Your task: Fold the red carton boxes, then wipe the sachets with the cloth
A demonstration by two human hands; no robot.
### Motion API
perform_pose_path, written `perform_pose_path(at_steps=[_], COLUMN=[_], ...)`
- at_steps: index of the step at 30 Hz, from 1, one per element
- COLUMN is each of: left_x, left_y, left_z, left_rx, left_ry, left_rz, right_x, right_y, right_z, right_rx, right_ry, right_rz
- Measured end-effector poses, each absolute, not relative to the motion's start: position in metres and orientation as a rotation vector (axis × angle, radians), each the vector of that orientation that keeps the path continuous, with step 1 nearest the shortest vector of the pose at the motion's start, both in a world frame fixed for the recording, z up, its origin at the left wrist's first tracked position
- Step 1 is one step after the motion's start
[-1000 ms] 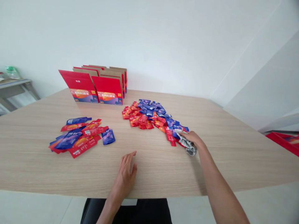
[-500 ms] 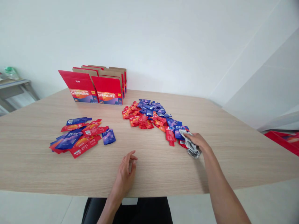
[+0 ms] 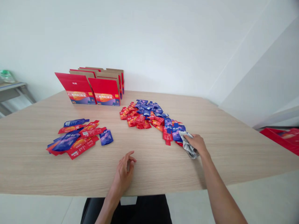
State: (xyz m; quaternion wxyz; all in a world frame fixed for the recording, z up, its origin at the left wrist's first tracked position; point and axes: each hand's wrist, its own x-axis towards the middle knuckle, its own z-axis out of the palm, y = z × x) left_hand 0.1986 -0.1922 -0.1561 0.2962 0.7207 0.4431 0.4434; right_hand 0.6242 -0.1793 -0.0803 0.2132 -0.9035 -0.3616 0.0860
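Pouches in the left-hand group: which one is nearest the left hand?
The blue pouch at the group's right edge; the group's other pouches all lie farther from the left hand.

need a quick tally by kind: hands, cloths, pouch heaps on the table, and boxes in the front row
Left hand and right hand: 2
Cloth: 1
Smaller pouch heap and larger pouch heap: 2
Left front box and right front box: 2
Total: 7

Front boxes read “红黑枸杞原浆” and “40”; blue pouch lettering is blurred.
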Motion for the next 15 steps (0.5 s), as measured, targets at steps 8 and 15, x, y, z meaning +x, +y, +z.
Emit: perform_pose_path(at_steps=[8, 15], left_x=[0.199, 0.198], left_y=[-0.193, -0.195], left_z=[-0.151, -0.149], left_rx=[1.918, 1.916], left_ry=[1.183, 1.179], left_rz=[1.173, 1.155], right_x=[0.607, 0.596], right_y=[-0.178, -0.164], right_z=[-0.076, -0.073], right_rx=[-2.631, -2.702], right_ry=[-1.014, -1.080], right_rz=[0.112, 0.262])
